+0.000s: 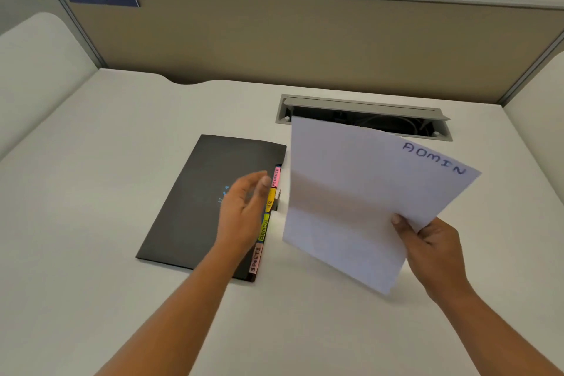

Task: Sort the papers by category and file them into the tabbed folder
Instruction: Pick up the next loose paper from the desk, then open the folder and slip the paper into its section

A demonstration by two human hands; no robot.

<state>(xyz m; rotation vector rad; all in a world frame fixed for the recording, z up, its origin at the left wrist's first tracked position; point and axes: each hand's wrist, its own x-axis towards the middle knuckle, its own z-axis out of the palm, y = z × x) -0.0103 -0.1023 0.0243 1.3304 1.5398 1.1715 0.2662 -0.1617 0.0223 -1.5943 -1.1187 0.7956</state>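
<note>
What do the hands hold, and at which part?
The right hand pinches the ADMIN paper at its right edge; the left hand holds nothing.

right grip [433, 250]: holds ADMIN paper [351, 198] | left grip [244, 214]: over folder [189, 207], maybe touching

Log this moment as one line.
right hand: holds ADMIN paper | left hand: open over closed folder | filing: not yet done
</note>
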